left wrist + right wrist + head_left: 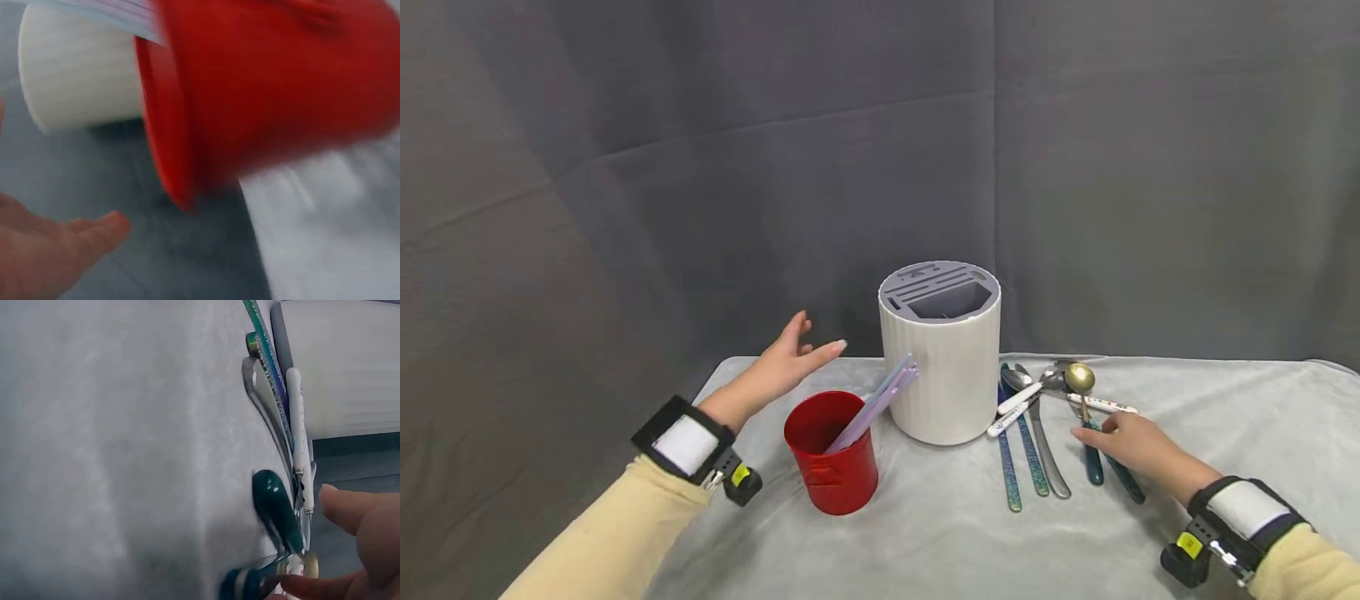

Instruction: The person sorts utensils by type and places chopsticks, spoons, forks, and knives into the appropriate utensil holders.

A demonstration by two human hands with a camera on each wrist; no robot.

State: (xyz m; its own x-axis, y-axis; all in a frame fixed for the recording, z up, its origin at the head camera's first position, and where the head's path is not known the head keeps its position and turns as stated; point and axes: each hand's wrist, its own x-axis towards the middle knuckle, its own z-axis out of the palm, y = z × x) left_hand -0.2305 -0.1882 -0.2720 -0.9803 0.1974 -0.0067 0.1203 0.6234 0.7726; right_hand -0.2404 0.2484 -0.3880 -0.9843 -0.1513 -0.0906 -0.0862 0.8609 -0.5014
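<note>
In the head view my left hand (775,367) hovers behind and left of a red bucket (842,479), thumb and fingers apart and holding nothing. Purple and blue straws (880,400) lean out of the bucket. The left wrist view shows the bucket (281,87) close and blurred. Over at the right, my right hand (1142,446) reaches among the cutlery, around a gold spoon (1080,379) with a dark green handle. Its thumb and fingers are apart in the right wrist view, a fingertip beside or touching the pieces near a green handle (275,506).
A white ribbed cutlery holder (943,375) with a grey slotted top stands at the back middle. Beside it lie glittery blue-green handles (1009,475), a metal knife (1051,458) and white-handled pieces (1021,398). A grey cloth (940,533) covers the table.
</note>
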